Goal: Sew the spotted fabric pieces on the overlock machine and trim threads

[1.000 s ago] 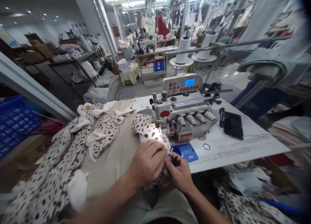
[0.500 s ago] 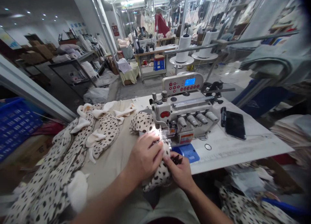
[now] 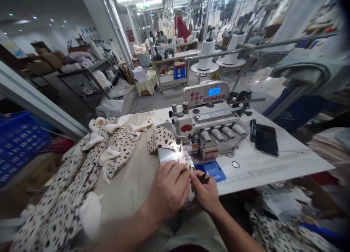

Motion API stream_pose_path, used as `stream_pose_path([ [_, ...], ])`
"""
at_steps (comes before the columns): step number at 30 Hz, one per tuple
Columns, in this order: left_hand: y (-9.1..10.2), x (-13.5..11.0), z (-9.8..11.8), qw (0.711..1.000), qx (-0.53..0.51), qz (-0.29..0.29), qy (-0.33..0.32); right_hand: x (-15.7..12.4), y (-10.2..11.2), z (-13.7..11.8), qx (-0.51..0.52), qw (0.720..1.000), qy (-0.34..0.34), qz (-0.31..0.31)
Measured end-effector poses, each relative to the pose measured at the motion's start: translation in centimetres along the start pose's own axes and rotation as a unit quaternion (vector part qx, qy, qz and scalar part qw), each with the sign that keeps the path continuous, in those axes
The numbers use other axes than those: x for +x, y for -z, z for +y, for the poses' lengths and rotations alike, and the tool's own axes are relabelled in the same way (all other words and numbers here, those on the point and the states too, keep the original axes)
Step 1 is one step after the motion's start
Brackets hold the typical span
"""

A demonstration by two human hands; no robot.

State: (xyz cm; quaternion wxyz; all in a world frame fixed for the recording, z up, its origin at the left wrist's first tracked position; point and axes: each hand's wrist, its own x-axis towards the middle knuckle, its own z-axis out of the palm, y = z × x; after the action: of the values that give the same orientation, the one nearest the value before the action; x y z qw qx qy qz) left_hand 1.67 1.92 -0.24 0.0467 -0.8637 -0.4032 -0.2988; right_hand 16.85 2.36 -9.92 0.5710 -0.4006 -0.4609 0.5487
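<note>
Sewing table (image 3: 262,171) | spotted fabric (image 3: 192,193) is held between the hands, long axis running forward to the overlock machine (image 3: 207,131) | left hand (image 3: 169,190) is nearer the machine, fingers pressed on fabric, grip unclear | black snips (image 3: 203,178) are grasped by right hand (image 3: 205,193)

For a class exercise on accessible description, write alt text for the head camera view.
Two bare hands, the left hand and the right hand, hold black-spotted cream fabric at the front of a white overlock sewing machine, the right hand also pinching small black snips. A phone lies on the white table beside the machine.
</note>
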Motion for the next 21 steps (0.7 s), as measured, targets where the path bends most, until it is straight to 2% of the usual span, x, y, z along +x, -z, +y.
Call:
stream_pose_path([
  [11, -0.6, -0.2, 0.5, 0.999, 0.050, 0.006, 0.002, 0.0, -0.1, 0.4, 0.055, 0.998, -0.017, 0.028],
  [21, -0.9, -0.4, 1.2, 0.999, 0.053, 0.003, 0.007, 0.0, -0.1, 0.2, 0.073, 0.997, -0.024, 0.021],
])
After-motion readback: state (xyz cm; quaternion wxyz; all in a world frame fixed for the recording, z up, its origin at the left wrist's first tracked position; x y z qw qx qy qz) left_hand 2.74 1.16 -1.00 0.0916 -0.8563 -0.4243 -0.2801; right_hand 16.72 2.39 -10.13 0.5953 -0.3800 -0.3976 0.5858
